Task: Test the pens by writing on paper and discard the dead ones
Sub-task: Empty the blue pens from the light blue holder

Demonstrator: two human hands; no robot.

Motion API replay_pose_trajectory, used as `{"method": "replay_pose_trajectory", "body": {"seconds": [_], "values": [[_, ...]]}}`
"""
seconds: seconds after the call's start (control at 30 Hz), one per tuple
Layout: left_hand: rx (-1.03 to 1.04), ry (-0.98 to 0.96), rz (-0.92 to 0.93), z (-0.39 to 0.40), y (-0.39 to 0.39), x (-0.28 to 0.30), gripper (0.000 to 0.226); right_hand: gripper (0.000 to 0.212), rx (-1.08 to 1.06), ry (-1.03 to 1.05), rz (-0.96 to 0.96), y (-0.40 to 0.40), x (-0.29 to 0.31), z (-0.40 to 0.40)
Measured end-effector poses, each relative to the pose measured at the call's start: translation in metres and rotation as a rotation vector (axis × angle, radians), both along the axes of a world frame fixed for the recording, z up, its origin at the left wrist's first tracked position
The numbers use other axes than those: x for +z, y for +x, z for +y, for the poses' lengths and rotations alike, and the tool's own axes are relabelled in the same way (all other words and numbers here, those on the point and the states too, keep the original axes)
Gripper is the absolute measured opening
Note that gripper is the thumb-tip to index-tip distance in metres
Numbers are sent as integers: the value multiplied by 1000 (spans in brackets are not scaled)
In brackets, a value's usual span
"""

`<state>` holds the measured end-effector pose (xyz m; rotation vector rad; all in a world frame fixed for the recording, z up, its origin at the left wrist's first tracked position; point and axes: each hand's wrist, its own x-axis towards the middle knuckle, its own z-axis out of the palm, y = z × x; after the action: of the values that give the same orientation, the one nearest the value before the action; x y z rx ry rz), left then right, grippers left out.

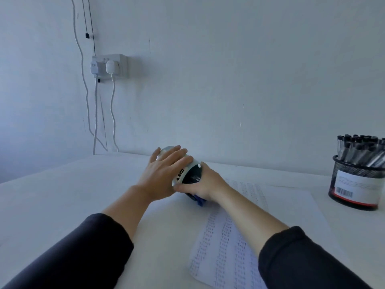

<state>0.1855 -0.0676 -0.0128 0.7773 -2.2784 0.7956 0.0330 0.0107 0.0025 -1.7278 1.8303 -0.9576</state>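
Observation:
A silver can-shaped container with black lettering lies on its side on the white table, its dark open mouth facing me. My left hand lies flat over its top with fingers spread. At the mouth, my right hand has its fingers curled around dark and blue things that I cannot make out. A sheet of paper covered with columns of small pen marks lies under my right forearm. At the right stands a black mesh pen cup holding several black-capped pens.
A wall socket with two white plugs and hanging cables sits on the wall at the back left. The table's far edge meets the wall just behind the container. The mesh cup stands close to the paper's right edge.

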Motion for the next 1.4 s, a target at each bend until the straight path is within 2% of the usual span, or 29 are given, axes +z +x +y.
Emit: {"method": "replay_pose_trajectory", "body": {"seconds": [0.17,0.27,0.4,0.53,0.67,0.73,0.83,0.9,0.97,1.07,1.13,1.17,1.23,1.3,1.4], "values": [[104,-31,39,-2,7,-2,91,76,-49,28,271,6,-9,-1],[199,38,134,-7,16,-4,92,60,-36,29,444,7,-9,2],[318,118,360,-12,28,-5,86,58,4,70,552,11,-7,4],[494,277,661,-12,35,-1,89,68,23,142,683,21,-4,6],[463,491,1016,-16,42,3,98,99,53,210,692,37,-3,6],[397,572,1104,-18,41,2,95,108,60,255,658,41,-4,5],[327,634,1139,-19,40,1,91,116,-10,317,651,41,-2,7],[307,686,1134,-20,40,1,95,120,-75,376,646,37,-1,8],[307,731,1130,-20,38,2,103,121,-101,439,560,32,0,4],[475,705,1061,-13,31,9,112,104,-78,444,174,29,9,-1],[545,608,977,-2,21,18,101,85,-39,379,-11,26,19,2],[548,559,906,5,15,23,92,79,-25,353,-53,23,25,7],[582,527,653,20,-2,33,75,70,-18,314,-102,14,33,14],[617,686,364,34,-28,33,67,61,-56,265,-114,2,41,21],[554,1033,-43,45,-71,8,75,48,-154,227,58,-22,49,26]]}}
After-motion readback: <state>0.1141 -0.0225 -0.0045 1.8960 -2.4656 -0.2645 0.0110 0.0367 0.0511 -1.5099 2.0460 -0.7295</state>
